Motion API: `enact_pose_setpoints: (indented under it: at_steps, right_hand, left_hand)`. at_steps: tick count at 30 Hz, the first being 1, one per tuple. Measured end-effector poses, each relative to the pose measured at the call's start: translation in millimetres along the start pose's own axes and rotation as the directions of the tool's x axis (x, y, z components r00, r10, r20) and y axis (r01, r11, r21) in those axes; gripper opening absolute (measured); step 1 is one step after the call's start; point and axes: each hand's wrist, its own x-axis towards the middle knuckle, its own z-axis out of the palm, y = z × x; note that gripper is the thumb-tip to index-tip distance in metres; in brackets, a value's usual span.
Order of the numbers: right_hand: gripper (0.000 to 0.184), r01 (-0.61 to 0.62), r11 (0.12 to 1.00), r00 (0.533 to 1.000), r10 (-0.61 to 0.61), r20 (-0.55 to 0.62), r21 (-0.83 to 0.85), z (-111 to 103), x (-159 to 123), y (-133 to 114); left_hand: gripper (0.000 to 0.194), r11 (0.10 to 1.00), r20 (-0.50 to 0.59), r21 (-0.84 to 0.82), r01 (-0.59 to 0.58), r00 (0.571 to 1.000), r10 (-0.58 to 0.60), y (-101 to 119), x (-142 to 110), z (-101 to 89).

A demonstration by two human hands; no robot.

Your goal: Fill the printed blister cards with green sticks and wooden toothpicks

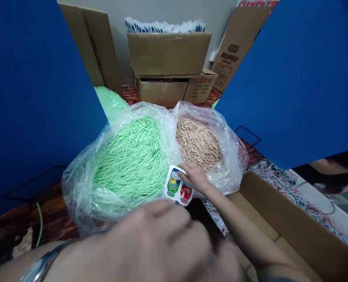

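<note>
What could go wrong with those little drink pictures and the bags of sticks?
The right hand grips the Sprite-and-cola piece near its upper edge, so it might slip and drop. The open bag of green sticks sits right beside the open bag of brown sticks, so a knock could mix the colours. The blurred left hand fills the foreground and could hide something from this camera.

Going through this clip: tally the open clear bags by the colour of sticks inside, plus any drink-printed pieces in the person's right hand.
Green-stick bag: 1
Tan-stick bag: 1
Drink-printed white piece, at the right hand: 1
Total: 3
</note>
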Motion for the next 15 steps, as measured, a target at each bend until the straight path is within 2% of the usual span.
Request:
enact_pose_setpoints:
  at_steps: [1,2,3,4,6,8,11,13,15]
  right_hand:
    - [0.031,-0.055,0.995,0.996,0.060,0.065,-0.078,0,1,9]
    - [0.038,-0.095,0.987,0.986,0.111,0.126,-0.129,0,1,18]
    - [0.044,-0.121,0.981,0.972,0.148,0.184,-0.150,1,1,27]
    - [0.047,-0.141,0.979,0.957,0.172,0.233,-0.146,2,0,34]
    - [0.044,-0.171,0.982,0.936,0.188,0.296,-0.084,8,0,46]
    - [0.039,-0.199,0.980,0.931,0.183,0.317,0.021,15,1,54]
    - [0.037,-0.227,0.950,0.936,0.151,0.318,0.215,23,5,61]
    - [0.037,-0.252,0.904,0.938,0.141,0.316,0.346,26,6,64]
    - [0.037,-0.289,0.835,0.936,0.145,0.320,0.468,27,7,66]
  left_hand:
    - [0.032,0.997,0.022,0.047,0.057,0.998,-0.058,-20,32,-38.7]
    - [0.031,0.996,0.067,0.072,0.061,0.996,-0.066,-36,56,-65.3]
    - [0.028,0.991,0.122,0.093,0.098,0.986,-0.109,-48,71,-78.2]
    - [0.025,0.983,0.194,0.114,0.143,0.967,-0.163,-58,80,-78.3]
    - [0.020,0.974,0.299,0.149,0.169,0.932,-0.207,-70,82,-49.6]
    - [0.020,0.988,0.378,0.136,0.073,0.918,-0.120,-77,79,-4.3]
    - [0.021,0.982,0.367,0.191,-0.004,0.928,-0.068,-84,82,52.2]
    - [0.024,0.975,0.348,0.213,-0.063,0.937,-0.016,-89,87,73.4]
    - [0.029,0.968,0.333,0.243,-0.070,0.943,-0.016,-93,92,84.3]
